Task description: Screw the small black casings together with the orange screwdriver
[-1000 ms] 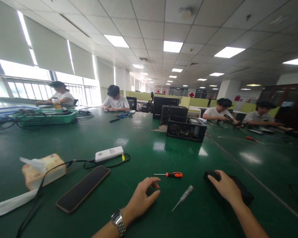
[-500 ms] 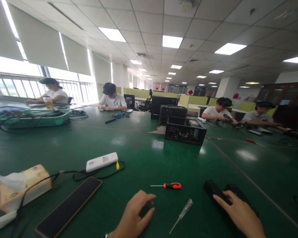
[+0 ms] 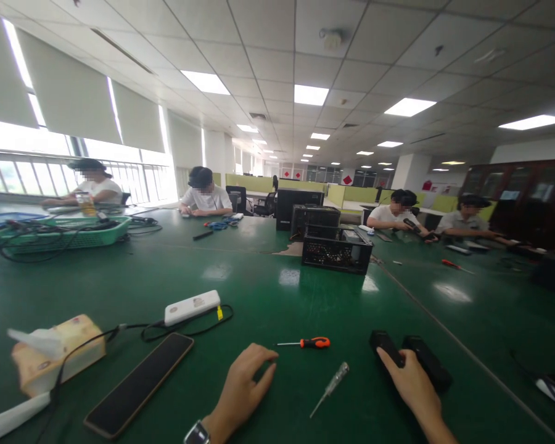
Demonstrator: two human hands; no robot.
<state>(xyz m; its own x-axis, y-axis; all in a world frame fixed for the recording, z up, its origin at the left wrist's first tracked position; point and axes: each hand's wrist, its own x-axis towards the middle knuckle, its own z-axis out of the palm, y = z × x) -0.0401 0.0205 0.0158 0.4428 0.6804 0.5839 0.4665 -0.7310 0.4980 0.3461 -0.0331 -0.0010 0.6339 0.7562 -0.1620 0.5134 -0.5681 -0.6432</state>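
Two black remotes under right hand's fingertips.

1. A glossy dark-green table carries everything.
2. Near edge: an orange-handled screwdriver, a clear tester screwdriver, two black remotes side by side.
3. Left: a dark phone, a white power bank with its black cable, a tissue pack.
4. Farther off: black computer cases, a green basket.
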